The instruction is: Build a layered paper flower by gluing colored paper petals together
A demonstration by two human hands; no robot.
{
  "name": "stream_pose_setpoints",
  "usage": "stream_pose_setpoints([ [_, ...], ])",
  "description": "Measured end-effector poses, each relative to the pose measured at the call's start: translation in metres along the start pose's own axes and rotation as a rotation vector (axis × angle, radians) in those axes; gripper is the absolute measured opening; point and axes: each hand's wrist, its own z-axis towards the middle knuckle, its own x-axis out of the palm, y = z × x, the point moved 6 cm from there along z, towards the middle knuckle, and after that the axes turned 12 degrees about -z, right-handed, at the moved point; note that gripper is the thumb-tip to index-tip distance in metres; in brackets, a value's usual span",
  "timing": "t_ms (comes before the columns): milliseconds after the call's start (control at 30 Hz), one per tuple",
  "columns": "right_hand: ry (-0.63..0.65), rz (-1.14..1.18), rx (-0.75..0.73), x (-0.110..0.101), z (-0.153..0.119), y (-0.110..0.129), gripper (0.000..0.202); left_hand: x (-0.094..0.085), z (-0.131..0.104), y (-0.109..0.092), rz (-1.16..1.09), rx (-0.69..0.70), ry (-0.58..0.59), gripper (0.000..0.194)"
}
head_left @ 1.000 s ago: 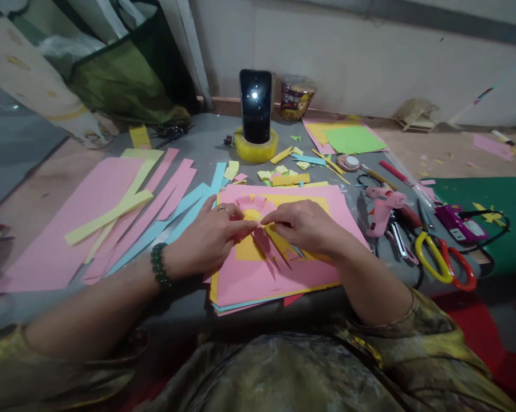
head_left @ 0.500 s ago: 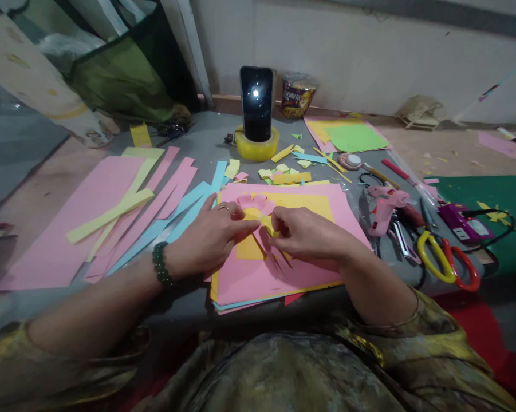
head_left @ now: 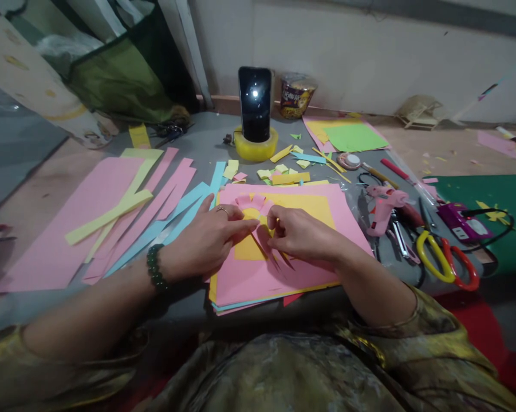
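A pink paper piece with a ring of cut, petal-like tabs and a yellow middle (head_left: 254,201) lies between my hands, partly covered by them. My left hand (head_left: 200,234), closed at the fingertips, grips it from the left. From the other side my right hand (head_left: 303,234) pinches its edge with bent thumb and forefinger; what exactly sits in that pinch is hidden. Beneath them is a yellow sheet (head_left: 320,209) on a stack of coloured paper with a pink sheet (head_left: 244,286) on top.
Pink, blue and pale yellow strips (head_left: 167,189) lie left. Behind are paper scraps (head_left: 279,171) and a phone (head_left: 255,106) standing in a yellow tape roll (head_left: 258,150). On the right lie a pink glue gun (head_left: 384,206), scissors (head_left: 436,257) and a purple power strip (head_left: 464,222).
My left wrist has shifted slightly left, and the fingers of both hands have moved a little at the paper piece. Both hands stay on it.
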Motion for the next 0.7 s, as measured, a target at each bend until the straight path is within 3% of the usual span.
stream_pose_setpoints([
  [467,0.020,0.008,0.050,0.0000,0.0011,-0.0048,0.015,0.0023,0.0019,-0.0038,0.072,-0.018,0.055,0.047],
  [700,-0.005,-0.123,-0.019,-0.0039,0.0014,0.0047,0.010,0.0023,0.0023,-0.0042,0.067,-0.032,0.075,0.044],
])
